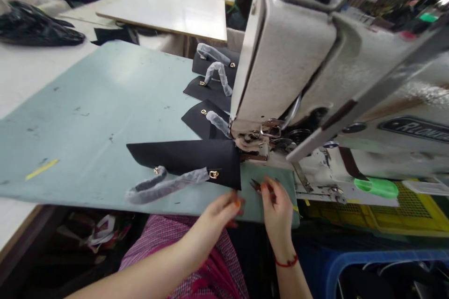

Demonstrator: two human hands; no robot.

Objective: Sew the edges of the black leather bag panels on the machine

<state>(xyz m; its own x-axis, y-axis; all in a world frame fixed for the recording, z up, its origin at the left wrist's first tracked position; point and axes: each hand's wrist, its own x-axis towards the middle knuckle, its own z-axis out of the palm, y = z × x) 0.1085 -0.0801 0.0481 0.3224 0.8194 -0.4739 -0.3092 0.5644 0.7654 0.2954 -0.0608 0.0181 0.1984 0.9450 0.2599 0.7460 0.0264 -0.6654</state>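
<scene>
A black bag panel lies at the sewing machine, its near right corner by my left hand. On it, a plastic-wrapped handle hangs from gold-coloured fittings. My left hand is just below that corner, loosely curled with fingers apart and slightly blurred. Nothing shows in it, and contact with the panel is unclear. To its right, my right hand is closed around small thread snips, whose dark blades point left over the green work surface. Its fingers hide the rest of the snips.
The large sewing machine takes up the right side. Several similar black panels with wrapped handles lie behind. A blue bin and a yellow crate stand at lower right. A white-topped table and a person are farther back.
</scene>
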